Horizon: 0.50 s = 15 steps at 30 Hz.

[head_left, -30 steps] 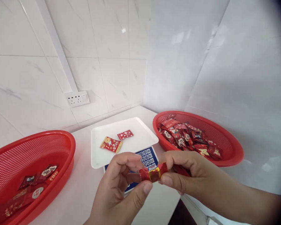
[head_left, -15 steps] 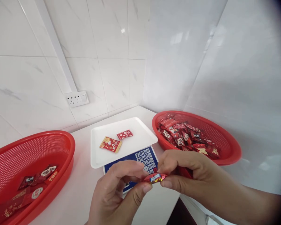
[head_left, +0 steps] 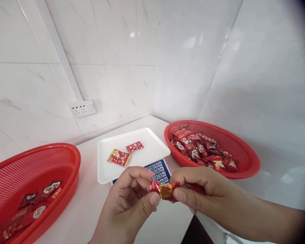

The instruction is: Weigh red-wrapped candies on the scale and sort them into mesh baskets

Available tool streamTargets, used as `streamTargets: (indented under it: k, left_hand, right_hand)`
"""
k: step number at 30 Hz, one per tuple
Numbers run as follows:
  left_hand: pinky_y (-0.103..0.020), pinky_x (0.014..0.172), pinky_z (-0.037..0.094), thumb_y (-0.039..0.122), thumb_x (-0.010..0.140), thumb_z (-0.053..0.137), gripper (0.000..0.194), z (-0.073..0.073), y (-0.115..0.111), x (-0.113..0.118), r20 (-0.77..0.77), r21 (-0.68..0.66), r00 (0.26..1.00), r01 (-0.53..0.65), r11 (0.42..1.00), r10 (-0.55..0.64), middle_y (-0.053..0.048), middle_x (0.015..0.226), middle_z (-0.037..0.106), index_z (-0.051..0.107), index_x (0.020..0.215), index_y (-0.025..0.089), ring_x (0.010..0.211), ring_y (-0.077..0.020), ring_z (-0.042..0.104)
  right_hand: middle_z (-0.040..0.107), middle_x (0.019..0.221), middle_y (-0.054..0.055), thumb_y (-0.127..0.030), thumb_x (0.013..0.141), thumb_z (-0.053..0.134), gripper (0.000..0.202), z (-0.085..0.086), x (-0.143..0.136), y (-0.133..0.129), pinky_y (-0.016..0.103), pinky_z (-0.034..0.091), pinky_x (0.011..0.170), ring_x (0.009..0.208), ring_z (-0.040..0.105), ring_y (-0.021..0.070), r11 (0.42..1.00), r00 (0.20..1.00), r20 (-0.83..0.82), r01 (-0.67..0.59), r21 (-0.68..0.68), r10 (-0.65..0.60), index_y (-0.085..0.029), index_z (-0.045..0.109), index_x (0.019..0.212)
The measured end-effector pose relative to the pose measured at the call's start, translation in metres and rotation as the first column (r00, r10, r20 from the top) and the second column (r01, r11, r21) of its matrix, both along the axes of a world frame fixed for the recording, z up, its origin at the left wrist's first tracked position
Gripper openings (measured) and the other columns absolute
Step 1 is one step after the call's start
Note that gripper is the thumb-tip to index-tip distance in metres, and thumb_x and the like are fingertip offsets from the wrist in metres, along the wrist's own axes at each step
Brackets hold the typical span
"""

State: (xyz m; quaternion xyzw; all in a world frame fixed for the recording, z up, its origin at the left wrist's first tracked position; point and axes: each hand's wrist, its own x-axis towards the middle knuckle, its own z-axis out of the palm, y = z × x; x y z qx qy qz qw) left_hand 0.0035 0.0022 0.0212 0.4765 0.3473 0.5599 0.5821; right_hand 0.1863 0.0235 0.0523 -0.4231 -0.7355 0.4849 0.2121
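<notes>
A candy in a shiny red and gold wrapper is stretched between my two hands, over the front of the scale. My left hand pinches its left end between thumb and fingers. At the other end, the thumb and forefinger of my right hand grip it. A bit of red wrapping shows under my right palm, mostly hidden by the fingers. Beyond the hands, a white tray holds a red and gold packet and a smaller red packet.
A blue scale keypad lies partly behind my hands. To the right stands a red mesh basket heaped with red packets. Another red basket, on the left, holds several packets. A socket is on the tiled wall.
The candy has been turned between my fingers, so a gold band and more of the red wrapper now face me. The tray and baskets stay where they were.
</notes>
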Motion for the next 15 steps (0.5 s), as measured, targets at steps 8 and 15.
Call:
streamTargets:
  k: [8,15]
  left_hand:
    - [-0.018,0.061,0.045,0.029,0.073,0.069,0.008,-0.0004,-0.0021,0.0033,-0.151,0.095,0.986,-0.06,0.994,0.074,0.001,0.07,0.064,0.067,0.077,0.022,0.066,-0.0112,0.057]
    - [-0.02,0.061,0.048,0.026,0.071,0.07,0.011,0.0004,0.0014,-0.0011,-0.139,0.064,0.986,-0.088,0.994,0.096,0.001,0.069,0.065,0.062,0.071,0.02,0.067,-0.013,0.061]
  right_hand:
    - [0.042,0.059,-0.003,-0.043,0.084,0.051,0.03,0.0022,0.0012,0.0006,0.021,0.028,0.047,0.055,0.035,0.0097,0.976,1.0,0.021,0.018,0.215,-0.023,-0.019,0.057,0.068]
    - [0.043,0.062,-0.003,-0.043,0.085,0.049,0.024,-0.0005,0.0013,0.0037,0.021,0.03,0.048,0.056,0.037,0.0092,0.994,0.996,0.083,0.022,0.104,-0.031,-0.021,0.06,0.085]
